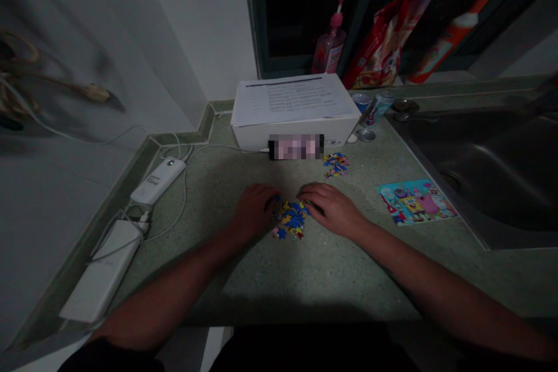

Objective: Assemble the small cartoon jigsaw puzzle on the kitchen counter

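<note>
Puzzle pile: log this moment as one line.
left hand: on puzzle pile | right hand: on pile | small pile: apart, near box | picture card: by sink

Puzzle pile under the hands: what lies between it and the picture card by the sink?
Head view: only bare counter lies between puzzle pile and picture card, besides the right hand.

Both forearms reach forward and angle inward, bare to past the elbows. The left hand (255,209) lies palm down, fingers curled, just left of the puzzle pile (291,220), its fingertips at the pile's edge. The right hand (331,207) lies palm down just right of the pile, fingers bent and resting on its upper right edge.
</note>
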The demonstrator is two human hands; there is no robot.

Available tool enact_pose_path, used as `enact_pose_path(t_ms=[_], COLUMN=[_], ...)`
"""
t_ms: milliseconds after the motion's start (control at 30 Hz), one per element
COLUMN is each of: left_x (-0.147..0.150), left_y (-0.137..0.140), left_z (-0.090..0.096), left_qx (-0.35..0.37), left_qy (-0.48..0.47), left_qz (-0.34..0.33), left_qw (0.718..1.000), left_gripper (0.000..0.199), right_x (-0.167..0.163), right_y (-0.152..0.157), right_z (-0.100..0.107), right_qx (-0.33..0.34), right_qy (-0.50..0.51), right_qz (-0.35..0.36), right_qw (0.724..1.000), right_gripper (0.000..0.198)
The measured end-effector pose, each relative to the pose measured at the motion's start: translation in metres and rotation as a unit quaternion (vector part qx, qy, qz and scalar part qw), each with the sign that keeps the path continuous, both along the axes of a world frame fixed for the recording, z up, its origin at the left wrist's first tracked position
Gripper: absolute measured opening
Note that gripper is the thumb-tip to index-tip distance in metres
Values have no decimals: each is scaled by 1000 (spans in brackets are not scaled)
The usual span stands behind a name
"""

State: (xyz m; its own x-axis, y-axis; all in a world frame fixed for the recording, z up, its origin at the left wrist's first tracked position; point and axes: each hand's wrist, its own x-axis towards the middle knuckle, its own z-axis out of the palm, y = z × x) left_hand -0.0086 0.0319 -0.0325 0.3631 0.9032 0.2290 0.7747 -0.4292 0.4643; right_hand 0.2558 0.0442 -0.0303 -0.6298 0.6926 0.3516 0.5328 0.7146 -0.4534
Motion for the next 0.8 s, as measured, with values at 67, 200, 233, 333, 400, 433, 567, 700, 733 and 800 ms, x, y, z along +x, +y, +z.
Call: enact_pose_path(t_ms=[67, 200, 233, 333, 400, 433, 567, 700, 733, 800], left_x=[0, 0, 0, -1, -2, -3, -5, -6, -6, -6], left_y=[1, 2, 2, 2, 3, 4, 6, 7, 7, 7], left_z=[0, 1, 1, 1, 0, 0, -1, -1, -1, -2], left_qx=[-6, -13, -12, -2, 5, 7, 6, -5, -8, -9], left_qy=[1, 4, 6, 9, 9, 8, -3, 3, 7, 9], left_qz=[3, 15, 19, 34, 37, 37, 47, 42, 37, 29], left_qw=[1000, 1000, 1000, 999, 999, 999, 999, 999, 999, 1000], left_gripper=[28, 25, 24, 24, 25, 26, 27, 26, 25, 24], right_x=[0, 1, 1, 2, 2, 1, -6, -15, -17, -18], right_y=[0, 1, 1, 1, 0, -1, -5, -9, -9, -10], right_z=[0, -2, -2, -1, 1, 3, 6, 6, 5, 5], right_qx=[-2, -3, -2, -3, -5, -6, -6, -11, -13, -17], right_qy=[1, 0, -1, 2, 8, 11, 11, 4, 2, 0], right_qz=[1, -3, -6, -14, -5, 5, 40, 78, 83, 82], right_qw=[1000, 1000, 1000, 1000, 1000, 1000, 999, 997, 996, 996], right_gripper=[28, 27, 27, 27, 26, 26, 36, 35, 33, 30])
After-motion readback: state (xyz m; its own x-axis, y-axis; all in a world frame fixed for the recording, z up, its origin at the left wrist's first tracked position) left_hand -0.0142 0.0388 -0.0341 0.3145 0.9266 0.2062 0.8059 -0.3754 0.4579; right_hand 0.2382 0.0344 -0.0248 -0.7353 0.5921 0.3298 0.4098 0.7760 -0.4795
